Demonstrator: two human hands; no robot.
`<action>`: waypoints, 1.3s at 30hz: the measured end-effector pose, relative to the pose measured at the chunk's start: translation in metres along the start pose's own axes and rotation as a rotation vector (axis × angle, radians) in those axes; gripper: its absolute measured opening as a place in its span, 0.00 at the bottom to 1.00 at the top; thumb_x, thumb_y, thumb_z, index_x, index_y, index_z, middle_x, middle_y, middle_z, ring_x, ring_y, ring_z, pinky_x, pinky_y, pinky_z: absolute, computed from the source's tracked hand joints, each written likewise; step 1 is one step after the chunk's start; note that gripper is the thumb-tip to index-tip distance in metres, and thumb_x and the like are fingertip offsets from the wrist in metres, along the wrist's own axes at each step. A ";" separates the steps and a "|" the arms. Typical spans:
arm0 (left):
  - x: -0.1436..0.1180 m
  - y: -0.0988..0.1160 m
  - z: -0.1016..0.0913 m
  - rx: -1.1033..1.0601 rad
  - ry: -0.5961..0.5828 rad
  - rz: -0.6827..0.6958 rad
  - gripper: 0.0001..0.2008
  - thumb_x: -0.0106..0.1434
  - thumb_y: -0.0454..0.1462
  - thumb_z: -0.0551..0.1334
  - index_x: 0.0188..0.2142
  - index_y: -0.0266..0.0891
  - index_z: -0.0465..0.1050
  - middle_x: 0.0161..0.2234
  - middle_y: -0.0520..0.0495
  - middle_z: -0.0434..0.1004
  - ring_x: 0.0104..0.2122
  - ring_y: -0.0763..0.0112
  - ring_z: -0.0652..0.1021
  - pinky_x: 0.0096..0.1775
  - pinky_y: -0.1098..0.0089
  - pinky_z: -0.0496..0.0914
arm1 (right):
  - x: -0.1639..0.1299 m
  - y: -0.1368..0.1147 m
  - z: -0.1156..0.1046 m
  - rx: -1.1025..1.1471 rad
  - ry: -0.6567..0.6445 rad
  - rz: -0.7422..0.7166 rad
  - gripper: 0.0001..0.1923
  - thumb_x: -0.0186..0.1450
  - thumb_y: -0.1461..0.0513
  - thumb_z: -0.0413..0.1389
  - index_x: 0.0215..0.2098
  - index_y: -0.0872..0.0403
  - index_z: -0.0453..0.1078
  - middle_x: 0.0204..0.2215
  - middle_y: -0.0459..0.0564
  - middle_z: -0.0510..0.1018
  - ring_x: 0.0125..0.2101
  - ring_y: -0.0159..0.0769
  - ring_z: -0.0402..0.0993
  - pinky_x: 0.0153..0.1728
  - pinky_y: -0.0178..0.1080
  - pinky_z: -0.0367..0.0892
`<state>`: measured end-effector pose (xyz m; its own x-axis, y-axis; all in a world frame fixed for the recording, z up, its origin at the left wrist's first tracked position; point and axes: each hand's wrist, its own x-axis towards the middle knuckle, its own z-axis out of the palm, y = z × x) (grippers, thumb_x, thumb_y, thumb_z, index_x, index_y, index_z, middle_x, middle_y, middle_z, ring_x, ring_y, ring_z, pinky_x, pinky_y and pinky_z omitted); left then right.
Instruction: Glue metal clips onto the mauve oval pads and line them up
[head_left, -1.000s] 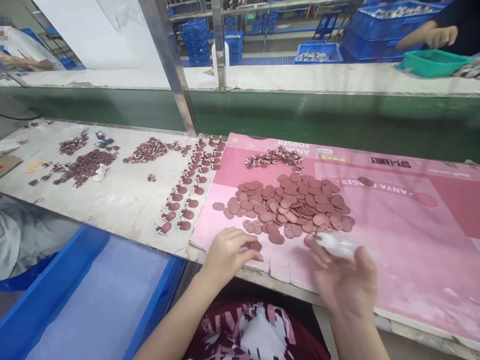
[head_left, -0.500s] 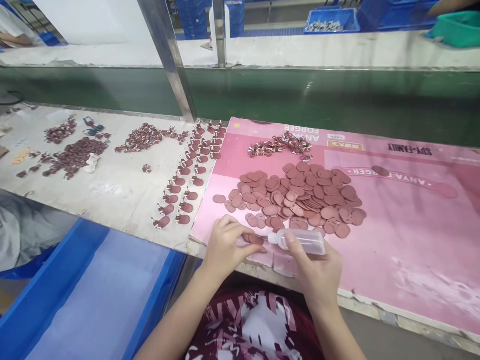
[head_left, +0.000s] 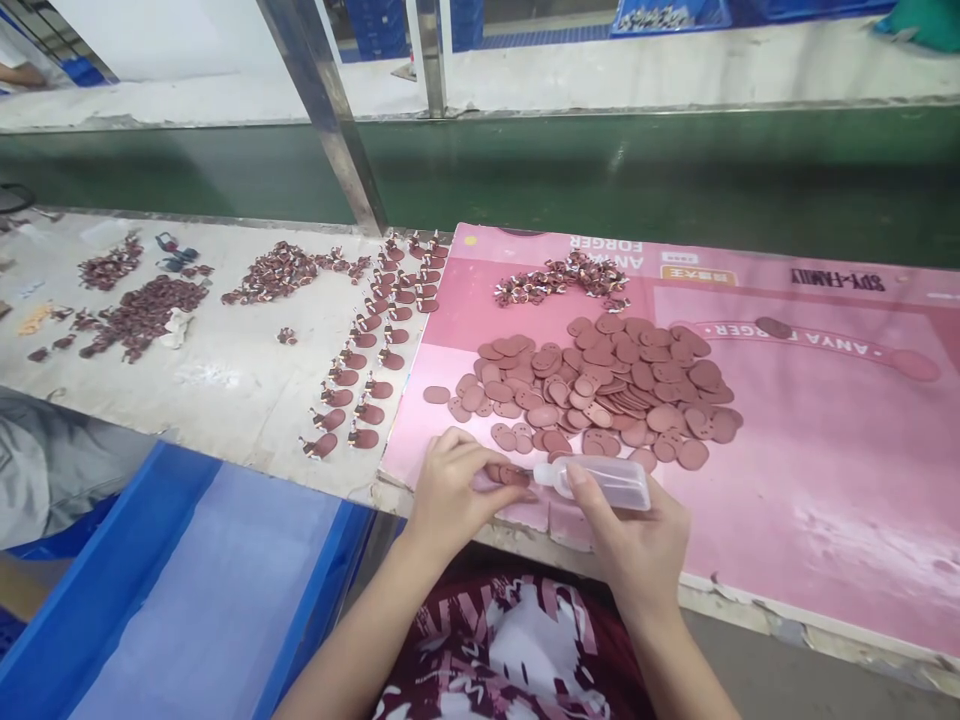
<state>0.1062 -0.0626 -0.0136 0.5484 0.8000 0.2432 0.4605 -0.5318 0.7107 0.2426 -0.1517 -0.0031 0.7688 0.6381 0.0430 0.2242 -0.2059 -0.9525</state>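
When seen from above the forearms, shows a long pale counter (head_left: 240, 400) running along a green strip (head_left: 600, 165), with a pink printed board (head_left: 825, 430) covering the right-hand part. At lower left, below the counter's edge, a blue tray (head_left: 112, 575) with a pale inside. Across the middle of the board, a broad, overlapping pile of bare ovals (head_left: 615, 380), flat and reddish brown. On the counter just left of the board, two slanting rows of fitted ovals (head_left: 364, 438), each apparently with a small dark-and-white piece at one end.

Judging by these rows, looks partway along: roughly two dozen pieces put together, with far more bare ovals left, plus heaps of small parts on the board (head_left: 562, 285) and farther left on the counter (head_left: 277, 272).

Left hand (head_left: 450, 495) closed, thumb and fingers around a few loose ovals (head_left: 511, 474) at the board's near edge; impossible to tell whether lifted. Right hand (head_left: 645, 540) gripping a translucent squeeze bottle (head_left: 611, 482), tipped nearly level. Smallest of all, a thin nozzle tip (head_left: 526, 471) aimed left at those ovals, too fine to confirm contact.
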 end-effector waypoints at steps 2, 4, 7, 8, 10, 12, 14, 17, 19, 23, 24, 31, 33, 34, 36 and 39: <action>0.000 0.000 0.000 -0.003 0.002 0.003 0.12 0.44 0.41 0.76 0.27 0.42 0.79 0.24 0.52 0.77 0.30 0.67 0.73 0.35 0.65 0.68 | -0.001 0.001 -0.001 0.000 -0.004 -0.007 0.14 0.54 0.52 0.63 0.25 0.55 0.76 0.21 0.50 0.79 0.20 0.37 0.75 0.21 0.35 0.70; 0.000 0.000 0.000 -0.006 0.006 0.005 0.12 0.44 0.41 0.76 0.27 0.41 0.79 0.24 0.52 0.77 0.30 0.67 0.73 0.36 0.65 0.68 | -0.001 0.003 -0.001 -0.003 -0.012 -0.015 0.14 0.54 0.52 0.63 0.26 0.55 0.76 0.21 0.50 0.79 0.21 0.37 0.75 0.21 0.35 0.70; -0.001 -0.001 0.001 -0.013 0.011 0.003 0.12 0.43 0.41 0.76 0.27 0.41 0.79 0.24 0.52 0.77 0.30 0.67 0.73 0.36 0.65 0.68 | 0.000 0.004 -0.002 -0.013 -0.012 -0.014 0.14 0.55 0.52 0.63 0.26 0.56 0.76 0.22 0.51 0.79 0.22 0.38 0.75 0.22 0.35 0.70; -0.001 -0.001 0.001 -0.014 0.011 0.004 0.12 0.43 0.41 0.76 0.27 0.41 0.79 0.24 0.52 0.77 0.30 0.67 0.73 0.36 0.65 0.68 | 0.000 0.005 -0.002 -0.014 -0.010 -0.011 0.14 0.55 0.52 0.63 0.26 0.56 0.76 0.22 0.51 0.79 0.22 0.38 0.75 0.22 0.35 0.70; -0.001 -0.001 0.001 -0.014 0.015 0.006 0.13 0.43 0.41 0.76 0.27 0.40 0.79 0.24 0.52 0.77 0.30 0.67 0.73 0.35 0.65 0.68 | 0.000 0.006 -0.003 -0.011 -0.004 -0.006 0.15 0.55 0.52 0.63 0.26 0.56 0.76 0.22 0.51 0.79 0.22 0.38 0.75 0.22 0.35 0.69; -0.001 -0.001 0.001 -0.016 0.018 0.005 0.13 0.43 0.41 0.76 0.27 0.40 0.79 0.24 0.51 0.76 0.30 0.67 0.73 0.35 0.65 0.68 | 0.000 0.006 -0.003 -0.009 -0.005 -0.011 0.15 0.55 0.52 0.63 0.25 0.56 0.76 0.22 0.51 0.79 0.22 0.38 0.75 0.22 0.35 0.69; -0.001 -0.001 0.001 -0.020 0.014 -0.003 0.12 0.43 0.41 0.76 0.27 0.41 0.79 0.24 0.52 0.76 0.30 0.67 0.73 0.35 0.66 0.68 | 0.000 0.007 -0.003 -0.016 -0.014 -0.018 0.14 0.55 0.52 0.63 0.25 0.56 0.76 0.22 0.51 0.79 0.22 0.38 0.75 0.22 0.35 0.69; -0.001 0.000 0.001 -0.023 0.009 -0.021 0.12 0.43 0.41 0.76 0.27 0.42 0.79 0.24 0.52 0.77 0.31 0.67 0.72 0.35 0.66 0.68 | 0.001 0.007 -0.003 -0.035 -0.026 -0.019 0.14 0.55 0.52 0.63 0.26 0.56 0.77 0.22 0.51 0.79 0.22 0.38 0.75 0.22 0.35 0.69; -0.001 0.000 0.001 -0.020 0.011 -0.025 0.12 0.43 0.41 0.76 0.27 0.42 0.79 0.24 0.52 0.77 0.31 0.67 0.72 0.35 0.65 0.68 | 0.001 0.007 -0.003 -0.042 -0.030 -0.026 0.14 0.55 0.52 0.63 0.26 0.55 0.77 0.21 0.50 0.79 0.21 0.37 0.75 0.22 0.35 0.69; -0.001 -0.001 0.002 -0.021 0.014 -0.008 0.12 0.43 0.41 0.76 0.27 0.42 0.79 0.24 0.51 0.77 0.31 0.66 0.72 0.35 0.65 0.68 | 0.001 0.007 -0.003 -0.052 -0.039 -0.039 0.14 0.55 0.51 0.62 0.26 0.55 0.77 0.21 0.50 0.79 0.21 0.37 0.74 0.21 0.34 0.69; -0.001 -0.001 0.002 -0.022 0.012 -0.011 0.12 0.43 0.41 0.76 0.27 0.42 0.79 0.24 0.51 0.78 0.31 0.66 0.72 0.35 0.65 0.68 | 0.001 0.006 -0.003 -0.055 -0.039 -0.038 0.14 0.55 0.51 0.62 0.26 0.55 0.77 0.21 0.50 0.79 0.21 0.37 0.74 0.21 0.34 0.69; -0.001 0.000 0.001 -0.025 0.017 -0.004 0.12 0.43 0.41 0.76 0.27 0.42 0.79 0.24 0.52 0.78 0.31 0.66 0.72 0.35 0.65 0.68 | 0.002 0.000 -0.002 -0.023 0.001 -0.022 0.14 0.54 0.52 0.62 0.24 0.55 0.76 0.20 0.50 0.79 0.20 0.37 0.74 0.20 0.35 0.69; -0.001 0.000 0.001 -0.024 0.021 0.007 0.12 0.43 0.40 0.76 0.27 0.42 0.79 0.24 0.52 0.78 0.30 0.67 0.72 0.35 0.66 0.68 | 0.002 0.000 -0.002 0.006 0.025 -0.004 0.14 0.53 0.52 0.62 0.23 0.55 0.75 0.20 0.50 0.78 0.20 0.37 0.74 0.20 0.35 0.68; -0.001 0.001 0.000 -0.019 0.021 0.012 0.11 0.44 0.40 0.76 0.26 0.42 0.79 0.24 0.52 0.78 0.30 0.67 0.72 0.35 0.66 0.68 | 0.003 0.001 -0.002 0.016 0.034 0.004 0.14 0.53 0.52 0.62 0.22 0.55 0.75 0.19 0.50 0.78 0.20 0.37 0.73 0.20 0.35 0.68; -0.001 0.001 0.000 -0.007 0.015 0.018 0.10 0.45 0.39 0.75 0.26 0.42 0.79 0.24 0.52 0.78 0.30 0.67 0.72 0.34 0.66 0.68 | 0.003 0.002 -0.003 0.024 0.042 0.019 0.15 0.53 0.51 0.62 0.22 0.56 0.75 0.19 0.50 0.77 0.19 0.37 0.73 0.20 0.35 0.67; -0.001 0.001 0.000 0.010 0.010 0.021 0.08 0.47 0.39 0.75 0.27 0.43 0.80 0.24 0.52 0.78 0.31 0.66 0.72 0.34 0.66 0.68 | 0.002 0.003 -0.004 0.012 0.033 0.016 0.15 0.53 0.51 0.62 0.22 0.55 0.74 0.18 0.49 0.77 0.19 0.36 0.72 0.20 0.35 0.66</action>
<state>0.1061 -0.0640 -0.0135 0.5514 0.7912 0.2645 0.4562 -0.5514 0.6985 0.2470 -0.1536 -0.0043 0.7916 0.6100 0.0370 0.2046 -0.2075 -0.9566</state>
